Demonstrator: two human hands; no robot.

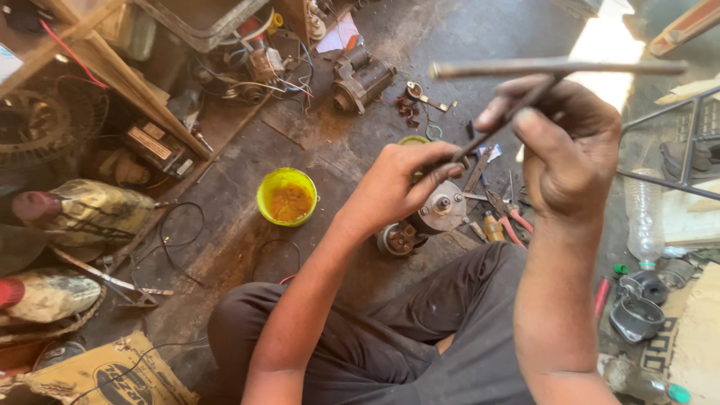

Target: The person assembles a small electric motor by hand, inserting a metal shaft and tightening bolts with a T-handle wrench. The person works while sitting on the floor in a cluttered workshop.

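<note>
Head view: right hand [570, 154] raised, pinching a thin metal rod [504, 121] between thumb and fingers; a second, thicker rod [559, 67] crossing just above that grip, hold on it unclear. Left hand [401, 184] lower, fingers closed around the far tip of the thin rod, directly over a round grey motor cover [444, 208] on the floor. Small part with copper pieces [397, 240] lying just below the left grip, apart from the cover. Red-handled pliers [508, 217] under the right grip, untouched. Yellow tub [287, 196] well left of both. Judging by this: unit opened up, parts spread out, reassembly not started.
</note>
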